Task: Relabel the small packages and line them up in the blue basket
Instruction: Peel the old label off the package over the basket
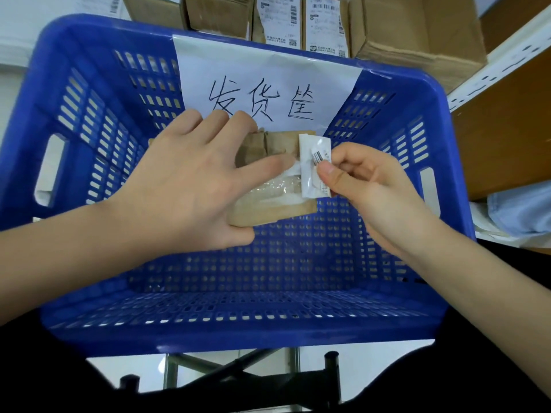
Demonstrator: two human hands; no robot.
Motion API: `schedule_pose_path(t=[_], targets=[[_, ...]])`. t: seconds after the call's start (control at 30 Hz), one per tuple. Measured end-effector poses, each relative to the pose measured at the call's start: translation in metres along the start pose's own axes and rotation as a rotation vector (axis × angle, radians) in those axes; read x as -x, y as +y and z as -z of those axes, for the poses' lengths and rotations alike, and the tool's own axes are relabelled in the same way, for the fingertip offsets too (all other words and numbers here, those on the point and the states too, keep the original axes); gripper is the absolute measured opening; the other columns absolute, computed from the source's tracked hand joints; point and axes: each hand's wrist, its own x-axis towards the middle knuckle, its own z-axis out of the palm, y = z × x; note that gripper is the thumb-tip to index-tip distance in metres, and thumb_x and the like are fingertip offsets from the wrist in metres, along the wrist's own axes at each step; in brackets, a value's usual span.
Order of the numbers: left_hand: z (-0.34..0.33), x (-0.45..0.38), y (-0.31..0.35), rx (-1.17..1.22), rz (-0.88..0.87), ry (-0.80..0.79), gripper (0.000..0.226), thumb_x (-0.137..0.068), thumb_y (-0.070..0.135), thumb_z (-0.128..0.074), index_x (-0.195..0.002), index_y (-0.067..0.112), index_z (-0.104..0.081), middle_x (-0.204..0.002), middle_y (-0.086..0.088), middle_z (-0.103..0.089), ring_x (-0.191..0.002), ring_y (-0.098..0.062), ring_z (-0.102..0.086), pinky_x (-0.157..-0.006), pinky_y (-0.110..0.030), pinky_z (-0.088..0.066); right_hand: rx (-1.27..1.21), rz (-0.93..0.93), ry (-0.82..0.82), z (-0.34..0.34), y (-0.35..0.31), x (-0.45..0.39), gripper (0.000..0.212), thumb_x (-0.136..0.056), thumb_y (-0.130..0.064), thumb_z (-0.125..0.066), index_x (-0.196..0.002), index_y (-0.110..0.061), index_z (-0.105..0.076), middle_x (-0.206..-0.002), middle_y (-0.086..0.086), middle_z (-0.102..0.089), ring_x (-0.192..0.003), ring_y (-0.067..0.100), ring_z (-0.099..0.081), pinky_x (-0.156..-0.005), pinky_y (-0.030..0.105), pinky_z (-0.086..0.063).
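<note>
Under both hands, the blue basket (89, 120) is moulded plastic, perforated, with a soft sheen on its rim. Pinned beneath the left hand (185, 186), the package (274, 210) shows matt brown paper, creased, with a glossy, crinkled clear film patch. At the right hand (366, 186) fingertips, a label (313, 165) of smooth white paper. Beyond the hands, a matt white paper sign (268, 76) and rough corrugated cardboard boxes (417, 34).
</note>
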Motion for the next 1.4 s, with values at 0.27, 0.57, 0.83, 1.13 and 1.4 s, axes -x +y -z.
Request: schedule_pose_path(t=[0.27,0.57,0.83,1.13,1.4], targets=[[-0.001,0.004,-0.004,0.084,-0.033,0.059,0.071,-0.066,0.055,-0.053,-0.132,0.03,-0.044,-0.108,-0.023,-0.055,-0.088,-0.034,-0.052,-0.073,-0.04,-0.032,-0.378,-0.094,-0.21,0.008,0.005,0.003,0.014,-0.075,-0.022,-0.07,-0.068,-0.015,-0.059,-0.087,0.016,-0.041,-0.082,0.028,-0.036,-0.078,0.032,-0.036],[0.002,0.009,-0.007,0.13,-0.112,0.137,0.069,-0.069,0.051,-0.059,-0.133,0.031,-0.044,-0.112,-0.025,-0.055,-0.091,-0.031,-0.048,-0.073,-0.04,-0.033,-0.66,-0.096,-0.395,0.012,0.015,0.004,0.049,-0.071,-0.031,-0.079,-0.094,-0.002,-0.048,-0.096,0.01,-0.057,-0.093,0.023,-0.052,-0.086,0.028,-0.046],[0.004,0.007,-0.011,0.126,-0.077,0.137,0.067,-0.068,0.055,-0.058,-0.13,0.031,-0.046,-0.113,-0.025,-0.054,-0.091,-0.032,-0.049,-0.073,-0.041,-0.034,-0.563,-0.143,-0.205,0.013,-0.001,0.002,0.014,-0.07,-0.023,-0.075,-0.067,-0.015,-0.064,-0.077,0.003,-0.059,-0.078,0.022,-0.047,-0.073,0.028,-0.039],[-0.003,0.003,-0.002,0.083,-0.048,0.0,0.067,-0.064,0.056,-0.051,-0.124,0.025,-0.057,-0.103,-0.023,-0.053,-0.081,-0.035,-0.054,-0.069,-0.04,-0.039,0.087,-0.049,0.208,0.004,-0.001,0.0,0.026,-0.085,-0.011,-0.067,-0.061,-0.01,-0.057,-0.055,0.001,-0.049,-0.052,0.008,-0.042,-0.053,0.017,-0.036],[-0.009,-0.003,0.0,0.046,-0.091,-0.024,0.068,-0.063,0.057,-0.048,-0.124,0.027,-0.053,-0.102,-0.023,-0.054,-0.081,-0.036,-0.055,-0.07,-0.042,-0.04,0.631,0.277,0.304,-0.009,0.007,0.005,0.024,-0.085,-0.015,-0.058,-0.066,-0.007,-0.047,-0.051,-0.008,-0.043,-0.05,0.014,-0.041,-0.05,0.026,-0.037]])
